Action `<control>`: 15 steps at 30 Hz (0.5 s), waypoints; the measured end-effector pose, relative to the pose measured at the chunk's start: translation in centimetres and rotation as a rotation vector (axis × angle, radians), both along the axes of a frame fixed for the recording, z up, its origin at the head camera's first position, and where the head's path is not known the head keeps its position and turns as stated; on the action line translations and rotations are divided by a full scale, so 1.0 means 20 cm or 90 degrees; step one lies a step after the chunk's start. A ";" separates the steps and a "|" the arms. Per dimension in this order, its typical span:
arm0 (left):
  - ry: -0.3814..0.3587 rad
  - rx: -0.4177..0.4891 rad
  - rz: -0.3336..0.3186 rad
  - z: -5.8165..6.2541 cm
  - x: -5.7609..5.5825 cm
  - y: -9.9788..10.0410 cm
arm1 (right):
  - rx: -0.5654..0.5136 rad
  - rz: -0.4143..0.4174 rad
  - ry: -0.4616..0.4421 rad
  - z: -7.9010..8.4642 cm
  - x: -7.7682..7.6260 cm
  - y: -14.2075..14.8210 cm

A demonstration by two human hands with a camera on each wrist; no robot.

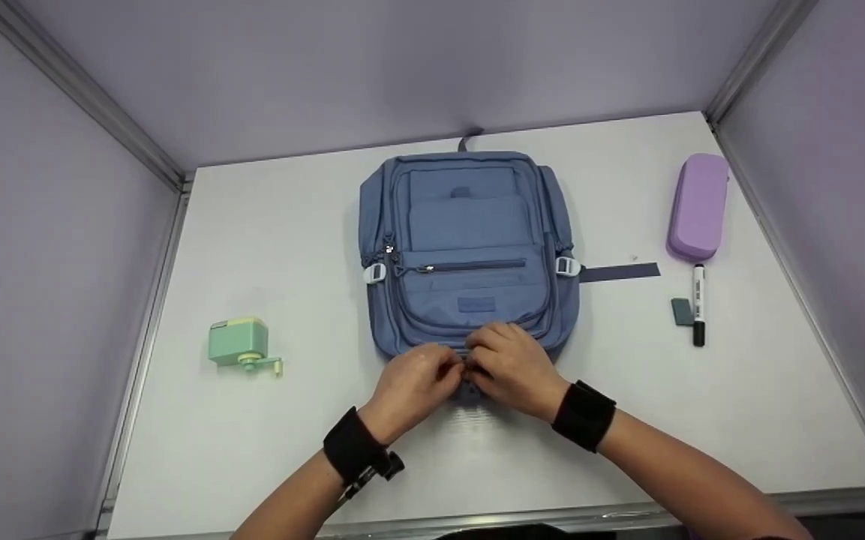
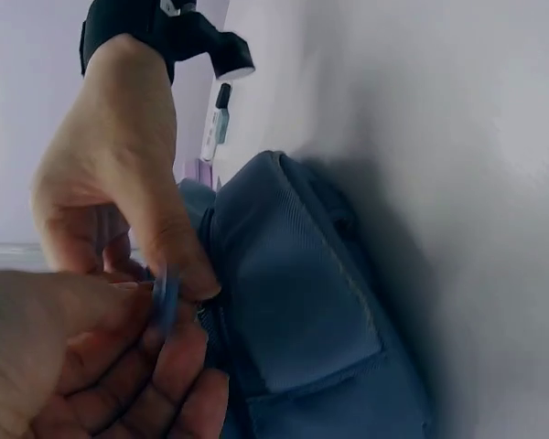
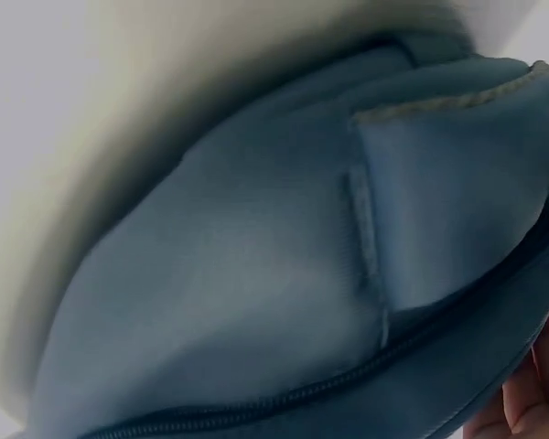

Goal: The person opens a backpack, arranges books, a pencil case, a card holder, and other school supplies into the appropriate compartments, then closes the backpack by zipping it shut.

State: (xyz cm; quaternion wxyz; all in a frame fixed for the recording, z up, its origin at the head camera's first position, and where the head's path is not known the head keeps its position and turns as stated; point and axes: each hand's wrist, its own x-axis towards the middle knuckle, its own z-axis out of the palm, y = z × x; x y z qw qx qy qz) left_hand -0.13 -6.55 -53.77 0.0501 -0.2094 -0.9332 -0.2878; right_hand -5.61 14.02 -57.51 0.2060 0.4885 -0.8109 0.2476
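Observation:
A blue backpack (image 1: pixel 470 225) lies front up on the table, its near end under both hands. My left hand (image 1: pixel 417 381) pinches a small blue zipper pull (image 2: pixel 165 302) at that end, fingers curled. Facing it, my right hand (image 1: pixel 511 367) grips the backpack's edge beside the zipper, thumb on the fabric; what lies under its fingertips is partly hidden. The two hands' fingertips meet in the head view. In the right wrist view, a dark zipper (image 3: pixel 329 389) runs along the bag's side, with some fingers (image 3: pixel 531 393) at the lower right.
A mint-green hand-crank sharpener (image 1: pixel 238 341) stands on the left. To the right lie a purple pencil case (image 1: pixel 700 206), a black-capped white marker (image 1: pixel 698 304) and a small dark green block (image 1: pixel 681 311). A dark strap (image 1: pixel 621 272) extends from the bag's right side. Panels enclose the table.

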 end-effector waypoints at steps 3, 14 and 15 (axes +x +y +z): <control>0.101 -0.066 -0.006 -0.01 -0.02 -0.01 | -0.001 -0.007 -0.025 0.01 0.01 0.01; 0.132 -0.212 -0.008 -0.07 -0.12 -0.03 | 0.012 -0.046 -0.017 0.04 0.03 0.03; 0.127 -0.216 -0.009 -0.06 -0.13 -0.03 | 0.012 -0.048 -0.017 0.04 0.03 0.03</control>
